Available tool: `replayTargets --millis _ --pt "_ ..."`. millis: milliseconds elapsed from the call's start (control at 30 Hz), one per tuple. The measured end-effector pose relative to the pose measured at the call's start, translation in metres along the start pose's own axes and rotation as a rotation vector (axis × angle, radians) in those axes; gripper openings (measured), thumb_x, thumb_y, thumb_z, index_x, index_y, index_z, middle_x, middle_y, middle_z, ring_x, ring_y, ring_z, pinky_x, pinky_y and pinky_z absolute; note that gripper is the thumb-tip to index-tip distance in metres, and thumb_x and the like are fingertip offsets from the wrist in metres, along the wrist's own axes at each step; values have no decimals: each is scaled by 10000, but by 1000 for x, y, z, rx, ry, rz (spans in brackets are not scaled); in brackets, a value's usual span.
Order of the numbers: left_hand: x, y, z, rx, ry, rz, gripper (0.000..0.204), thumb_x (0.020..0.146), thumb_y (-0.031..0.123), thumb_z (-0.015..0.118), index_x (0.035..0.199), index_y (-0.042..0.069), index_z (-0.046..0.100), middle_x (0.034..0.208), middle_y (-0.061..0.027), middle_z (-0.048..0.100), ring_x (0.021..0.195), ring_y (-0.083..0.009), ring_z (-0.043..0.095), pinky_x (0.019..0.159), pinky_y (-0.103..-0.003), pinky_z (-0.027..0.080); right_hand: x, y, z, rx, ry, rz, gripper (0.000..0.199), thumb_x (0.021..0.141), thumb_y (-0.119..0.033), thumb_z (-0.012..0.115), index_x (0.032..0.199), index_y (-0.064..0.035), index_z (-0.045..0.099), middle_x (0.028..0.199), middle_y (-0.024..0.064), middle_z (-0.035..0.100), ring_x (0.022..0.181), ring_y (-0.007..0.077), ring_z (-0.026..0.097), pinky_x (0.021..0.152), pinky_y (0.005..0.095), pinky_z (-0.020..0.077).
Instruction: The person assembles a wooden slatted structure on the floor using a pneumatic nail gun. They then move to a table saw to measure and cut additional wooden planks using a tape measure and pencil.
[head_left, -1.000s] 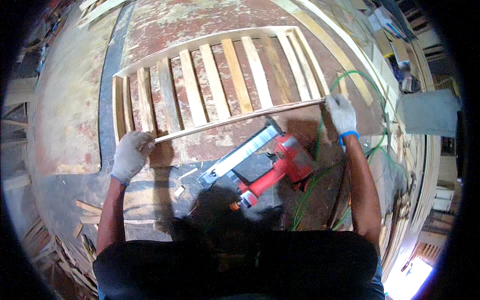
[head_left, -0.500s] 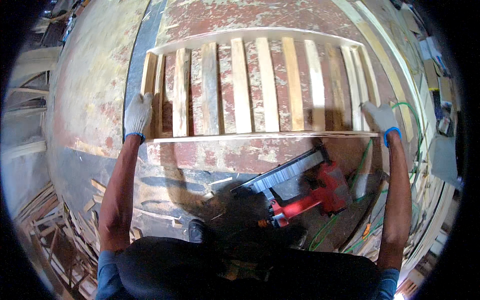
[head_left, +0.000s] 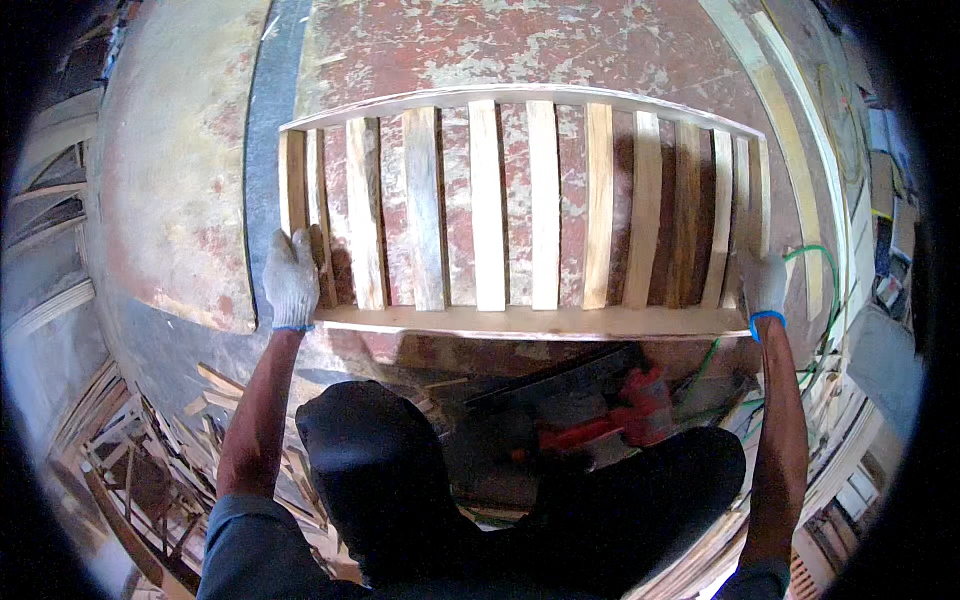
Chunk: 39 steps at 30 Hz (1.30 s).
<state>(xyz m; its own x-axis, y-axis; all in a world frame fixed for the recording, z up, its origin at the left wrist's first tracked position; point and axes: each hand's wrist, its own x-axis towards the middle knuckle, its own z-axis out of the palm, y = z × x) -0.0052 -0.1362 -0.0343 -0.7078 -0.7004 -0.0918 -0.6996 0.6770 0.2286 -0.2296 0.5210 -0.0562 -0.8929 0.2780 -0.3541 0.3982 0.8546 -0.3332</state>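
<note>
- Floor: worn red surface, paint flaking; I see scrap wood strewn near the person's left knee.
- Wooden frame: placed across the person's front, beyond the knees, a long side toward the body. Whether it touches the floor throughout, I cannot tell. Judged light for its span and manageable by one person with two hands; awkward through length rather than weight.
- Long sides: the near board and far board look thin. Expect stiffness along their length, but some twist at the corners if one end is raised ahead of the other.
- End boards and slats: the left end board appears the sounder hold. The slats run between the long sides, with gaps; I would not carry by a single slat, since its joint could work loose. Bare, dry-looking timber; slipping unlikely, splinters possible.
- Nail gun: red, in shadow between the near board and the knees, apart from both hands.
- Left hand: gloved, fingers clamped over the left end board, close to the near corner.
- Right hand: gloved, at the opposite end, likewise near the corner; fingers seem closed on the frame, though blur hides the tips. Matching end holds should balance the load.
</note>
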Motion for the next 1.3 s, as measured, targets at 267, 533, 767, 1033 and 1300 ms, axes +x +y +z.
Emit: replayTargets --millis 267,533,767,1033,1300 --pt "9 6 12 -20 -113 -56 454 1065 434 517 1081 -18 550 943 -312 649 892 -533 647 743 -557 493 18 65 16 -378 60 -184 622 901 -509 715 860 111 689 777 313 680 757 479 688 726 558 550" --pt "12 1 15 -7 -115 -34 426 1075 410 503 1039 -12 553 954 -347 641 923 -569 613 757 -576 482 17 73 6 -549 62 -392 552 974 -452 669 897 92 711 668 258 642 678 432 667 725 536 514" --pt "19 -8 25 40 -95 12 465 1077 447 486 1117 -6 584 970 -325 655 926 -525 640 789 -573 489 33 90 8 -686 67 -565 290 968 -272 615 914 -2 704 794 240 685 793 405 682 737 528 526" --pt "75 -13 5 169 -403 89 661 995 513 510 1193 -109 616 1135 -372 675 1120 -543 638 1002 -555 476 13 8 -16 -478 74 -433 255 962 -336 612 971 -117 744 818 130 708 712 288 704 667 467 565" --pt "-128 27 -132 59 -465 568 325 963 90 553 1271 14 621 1144 -286 663 1109 -387 655 935 -434 540 -294 33 -73 -43 27 -199 301 922 -300 620 988 -55 782 999 185 756 976 360 727 818 474 598"
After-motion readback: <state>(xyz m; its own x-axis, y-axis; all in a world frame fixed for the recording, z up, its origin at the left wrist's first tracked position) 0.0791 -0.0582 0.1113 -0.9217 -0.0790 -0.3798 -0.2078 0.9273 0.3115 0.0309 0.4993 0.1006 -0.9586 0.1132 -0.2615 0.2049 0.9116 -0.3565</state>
